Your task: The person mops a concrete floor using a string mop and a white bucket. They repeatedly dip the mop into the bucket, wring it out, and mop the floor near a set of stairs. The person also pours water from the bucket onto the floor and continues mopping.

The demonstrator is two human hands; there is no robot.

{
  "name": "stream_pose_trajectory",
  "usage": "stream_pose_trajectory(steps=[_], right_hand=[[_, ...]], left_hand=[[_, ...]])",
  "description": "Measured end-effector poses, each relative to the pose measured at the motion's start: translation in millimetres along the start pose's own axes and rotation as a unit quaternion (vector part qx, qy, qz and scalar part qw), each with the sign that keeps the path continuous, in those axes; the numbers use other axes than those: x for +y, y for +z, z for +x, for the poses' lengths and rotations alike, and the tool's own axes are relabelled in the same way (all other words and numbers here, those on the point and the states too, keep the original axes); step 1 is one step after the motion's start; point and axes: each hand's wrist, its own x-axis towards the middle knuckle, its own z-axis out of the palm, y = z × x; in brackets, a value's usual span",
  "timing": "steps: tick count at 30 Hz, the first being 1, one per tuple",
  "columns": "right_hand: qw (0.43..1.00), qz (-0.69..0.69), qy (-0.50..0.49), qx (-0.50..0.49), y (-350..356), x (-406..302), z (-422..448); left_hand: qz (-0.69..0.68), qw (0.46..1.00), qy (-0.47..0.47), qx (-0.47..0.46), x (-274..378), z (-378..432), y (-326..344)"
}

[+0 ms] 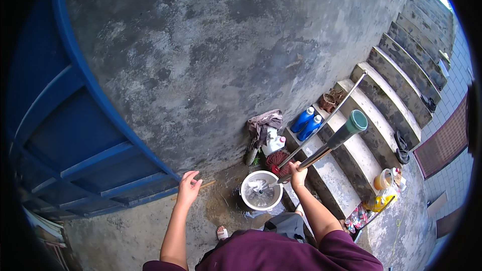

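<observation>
My right hand (297,175) is closed around a long pole (316,156) with a dark grip and a green flared end. The pole slopes from upper right down toward a white bucket (261,209). Water and a pale, wet item (258,185) are in the bucket; whether that item is joined to the pole is unclear. To the left of the bucket my left hand (189,188) is raised with its fingers apart and holds nothing. Beside the bucket is a reddish mop head (278,162), from which a thin metal pole (331,114) rises across the steps.
Concrete steps (327,184) climb to the right. Two blue bottles (307,123), a white jug (275,144) and a draped cloth (265,122) stand near the wall. Sandals (401,147), a yellow bag (379,201) and a tub (383,180) lie farther right. A blue metal gate (94,162) is at left.
</observation>
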Motion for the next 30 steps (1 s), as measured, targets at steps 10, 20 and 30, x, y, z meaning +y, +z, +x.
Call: stream_pose_trajectory(steps=[10,20,30], right_hand=[[0.996,0.063,-0.066,-0.013,9,-143,7],[0.999,-0.023,-0.02,0.021,-3,-2,-9],[1.0,0.019,-0.01,-0.016,17,-126,38]], left_hand=[[-0.001,1.0,-0.013,0.016,-9,2,-12],[-0.017,0.999,0.019,-0.023,-17,6,25],[-0.014,0.993,-0.013,-0.118,-25,2,59]])
